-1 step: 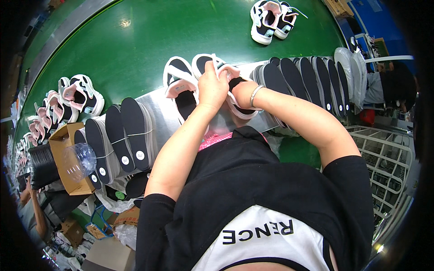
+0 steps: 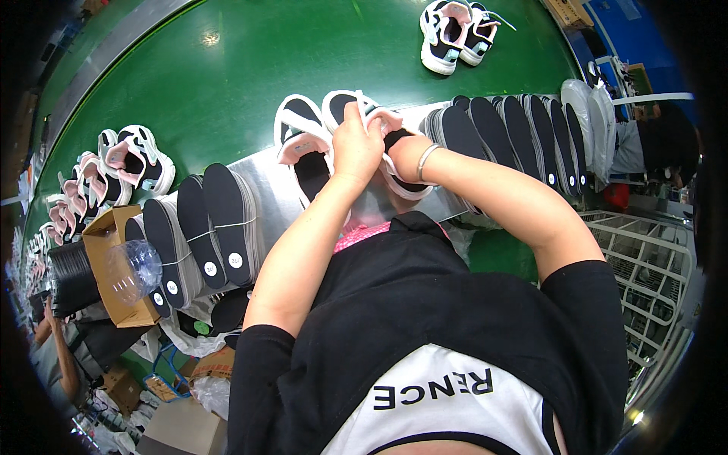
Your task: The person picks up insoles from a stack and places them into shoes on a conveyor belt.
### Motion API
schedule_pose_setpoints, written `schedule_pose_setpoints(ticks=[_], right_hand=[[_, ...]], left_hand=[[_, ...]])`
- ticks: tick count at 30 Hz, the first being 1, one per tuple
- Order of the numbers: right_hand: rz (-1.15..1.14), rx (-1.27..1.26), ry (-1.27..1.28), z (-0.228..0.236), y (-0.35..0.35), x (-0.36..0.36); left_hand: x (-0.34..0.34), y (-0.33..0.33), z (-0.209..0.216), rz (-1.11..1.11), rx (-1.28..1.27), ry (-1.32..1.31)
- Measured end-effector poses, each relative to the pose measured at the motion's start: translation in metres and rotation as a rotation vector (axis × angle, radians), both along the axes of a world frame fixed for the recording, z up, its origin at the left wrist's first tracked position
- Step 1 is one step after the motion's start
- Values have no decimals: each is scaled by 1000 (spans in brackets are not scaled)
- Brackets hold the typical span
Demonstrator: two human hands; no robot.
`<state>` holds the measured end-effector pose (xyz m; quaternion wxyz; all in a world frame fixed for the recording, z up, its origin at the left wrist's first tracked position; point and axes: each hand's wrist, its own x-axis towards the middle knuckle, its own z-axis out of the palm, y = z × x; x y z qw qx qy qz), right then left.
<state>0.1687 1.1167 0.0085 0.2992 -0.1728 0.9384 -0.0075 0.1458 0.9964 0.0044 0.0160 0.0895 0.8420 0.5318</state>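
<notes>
A white, black and pink sneaker lies in front of me on a metal shelf strip, its heel toward my body. My left hand is closed on its pink-lined tongue. Fingers first, my right hand reaches into the shoe's opening up to near the wrist; its fingers are hidden inside. A black insole seems to lie under that hand, but I cannot tell whether the fingers grip it. The matching sneaker sits just to the left, with a black insole surface visible inside it.
Stacks of black insoles stand on the left, some tied with string. More insole stacks line the right. A green table carries a pair of sneakers and a row of others. A cardboard box holds clear plastic.
</notes>
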Motion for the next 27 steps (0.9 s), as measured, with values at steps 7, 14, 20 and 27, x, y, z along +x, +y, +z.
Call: schedule_pose_setpoints(ticks=[7,14,20,27], right_hand=[[59,18,130,6,0,5],[-59,62,-251,54,1,21],[14,78,-220,30,14,31],[-204,-529,342,84,35,34]], left_hand=[[1,4,-1,-13,-31,60],[0,3,-6,5,-84,84],[-1,8,-3,17,-99,91],[27,-12,14,-3,-74,0]])
